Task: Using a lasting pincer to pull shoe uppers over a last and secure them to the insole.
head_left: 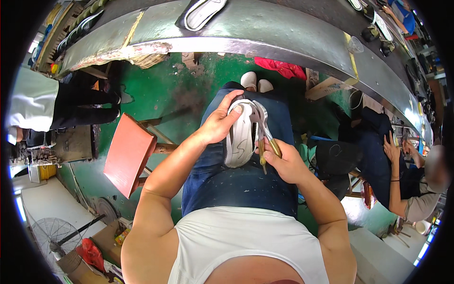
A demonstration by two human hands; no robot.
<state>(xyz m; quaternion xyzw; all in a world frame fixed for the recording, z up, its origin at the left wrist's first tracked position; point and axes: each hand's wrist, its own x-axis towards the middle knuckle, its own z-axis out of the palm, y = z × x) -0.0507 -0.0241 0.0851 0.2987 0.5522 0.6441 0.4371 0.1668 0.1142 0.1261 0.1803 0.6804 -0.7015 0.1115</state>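
Observation:
A shoe upper on its last (241, 135) rests on my lap, with its pale underside turned up and a dark pen mark near the end closest to me. My left hand (220, 120) is closed around its far left side, the thumb lying on the underside. In my right hand (283, 163) are lasting pincers (263, 120) with metal jaws and brass-coloured handles. Their jaws reach up to the shoe's far right edge. Whether they bite on the material there is too small to tell. My fingers wrap the handles, partly hiding them.
A long metal-edged bench (265, 35) runs across the far side, with another shoe (203, 14) on it. At left stands a reddish stool (130, 156). A co-worker (378, 151) sits at right; another person (35, 99) is at far left. Red cloth (281, 66) lies under the bench.

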